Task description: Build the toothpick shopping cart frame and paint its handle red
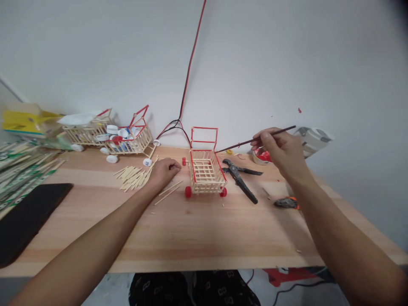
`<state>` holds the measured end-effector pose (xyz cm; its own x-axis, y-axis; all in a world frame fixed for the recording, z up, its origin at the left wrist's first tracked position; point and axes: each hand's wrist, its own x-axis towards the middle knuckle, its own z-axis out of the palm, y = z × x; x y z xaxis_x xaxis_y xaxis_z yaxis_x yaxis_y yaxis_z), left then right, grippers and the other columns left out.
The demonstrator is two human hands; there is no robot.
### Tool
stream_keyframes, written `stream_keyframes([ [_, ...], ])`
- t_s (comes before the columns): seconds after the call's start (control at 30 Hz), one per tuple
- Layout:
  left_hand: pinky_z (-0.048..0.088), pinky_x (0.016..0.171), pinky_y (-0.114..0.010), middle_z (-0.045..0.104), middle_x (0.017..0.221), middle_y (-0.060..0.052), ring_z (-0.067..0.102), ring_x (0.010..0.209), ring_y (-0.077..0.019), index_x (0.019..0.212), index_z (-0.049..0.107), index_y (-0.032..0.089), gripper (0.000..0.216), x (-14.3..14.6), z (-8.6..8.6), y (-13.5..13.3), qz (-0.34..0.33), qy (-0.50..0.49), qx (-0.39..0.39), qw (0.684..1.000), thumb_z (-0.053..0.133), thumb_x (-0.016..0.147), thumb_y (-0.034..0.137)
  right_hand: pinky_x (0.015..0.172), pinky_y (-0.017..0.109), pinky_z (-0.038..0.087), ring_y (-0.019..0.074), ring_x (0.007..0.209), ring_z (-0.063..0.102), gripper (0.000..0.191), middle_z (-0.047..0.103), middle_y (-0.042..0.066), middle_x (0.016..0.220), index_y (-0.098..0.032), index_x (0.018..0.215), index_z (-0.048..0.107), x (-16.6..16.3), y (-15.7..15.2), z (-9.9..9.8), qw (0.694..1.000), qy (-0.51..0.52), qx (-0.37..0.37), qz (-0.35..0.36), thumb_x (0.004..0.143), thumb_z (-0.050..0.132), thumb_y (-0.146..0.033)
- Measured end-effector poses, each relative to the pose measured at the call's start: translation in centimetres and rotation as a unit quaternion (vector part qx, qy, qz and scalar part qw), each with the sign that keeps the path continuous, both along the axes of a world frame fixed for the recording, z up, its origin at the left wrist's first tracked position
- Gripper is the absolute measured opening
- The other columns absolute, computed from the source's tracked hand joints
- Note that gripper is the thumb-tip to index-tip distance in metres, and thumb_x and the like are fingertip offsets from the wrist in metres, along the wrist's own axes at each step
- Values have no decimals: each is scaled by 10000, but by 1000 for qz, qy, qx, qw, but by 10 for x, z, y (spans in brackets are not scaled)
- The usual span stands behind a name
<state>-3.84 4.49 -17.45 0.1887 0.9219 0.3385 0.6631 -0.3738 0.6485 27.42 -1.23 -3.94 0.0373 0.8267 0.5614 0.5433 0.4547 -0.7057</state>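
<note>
A small wooden-stick shopping cart (208, 172) stands on the table in front of me, with red wheels, a red handle frame and red along parts of its upper rim. My right hand (276, 146) pinches a thin dark paintbrush (245, 142), whose tip meets the cart's back right rim corner. My left hand (165, 171) rests on the table left of the cart, fingers loosely curled with nothing visible in them. Beside it lies a pile of short wooden sticks (135, 176), and two loose sticks (168, 193) are near its wrist. Behind my right hand sits a tub of red paint (263, 156), partly hidden.
Black cutting pliers (240, 180) lie right of the cart, and orange-handled pliers (286, 203) lie farther right. Two other stick carts, one filled with bottle caps (123, 140), stand at the back left. Bagged sticks (25, 170) and a black slab (35, 216) occupy the left side.
</note>
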Motion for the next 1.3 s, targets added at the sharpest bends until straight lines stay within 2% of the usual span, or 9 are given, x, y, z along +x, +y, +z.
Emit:
stream_keyframes([
  [0.17,461,725,-297,725,816,-36,648,788,-192,781,719,188,127,0,1,-1,4,-2,-3,1000,599,749,212,584,275,568,163,719,671,356,689,57,811,-205,833,663,-3,-3,2,999,-30,20,-5,885,535,-533],
  [0.27,466,721,-298,725,818,-39,649,787,-193,785,721,185,129,1,1,-1,6,-5,-8,1000,600,747,212,621,279,560,162,732,672,332,697,56,862,-219,853,671,-7,-8,6,995,-94,35,-3,911,505,-500],
  [0.47,463,715,-292,726,810,-33,640,778,-185,774,717,191,123,0,2,-2,2,-5,-1,1000,599,742,202,697,316,526,192,788,681,315,726,64,939,-223,790,690,-20,-19,15,955,-287,79,9,942,456,-371],
  [0.67,463,718,-292,727,825,-38,648,788,-188,784,720,188,129,1,1,-1,6,-8,-5,1000,597,746,203,709,312,497,195,815,671,226,730,58,955,-241,941,688,-27,-23,19,927,-356,104,49,937,476,-317],
  [0.83,470,708,-282,725,808,-29,650,770,-182,779,720,192,127,1,2,-2,8,-12,-3,1000,599,742,204,681,301,475,193,822,659,223,721,57,960,-249,969,681,-27,-23,18,922,-370,100,58,941,470,-315],
  [1.0,470,716,-290,727,813,-31,652,781,-189,777,723,191,124,1,2,-3,5,-11,-3,1000,604,742,192,683,308,481,200,776,669,204,728,47,905,-248,861,699,-21,-28,20,946,-311,85,31,911,518,-329],
  [1.13,467,719,-293,726,810,-35,650,784,-192,772,722,187,120,1,2,-2,4,-12,-4,1000,607,737,187,686,319,486,200,764,674,297,731,44,898,-247,751,682,-11,-37,19,953,-294,74,3,936,473,-347],
  [1.3,464,714,-302,728,821,-48,649,787,-200,777,724,179,133,1,4,-2,5,-9,-11,1000,598,738,198,680,328,510,193,742,672,304,727,44,882,-249,806,688,-1,-46,14,964,-259,55,-5,951,452,-375],
])
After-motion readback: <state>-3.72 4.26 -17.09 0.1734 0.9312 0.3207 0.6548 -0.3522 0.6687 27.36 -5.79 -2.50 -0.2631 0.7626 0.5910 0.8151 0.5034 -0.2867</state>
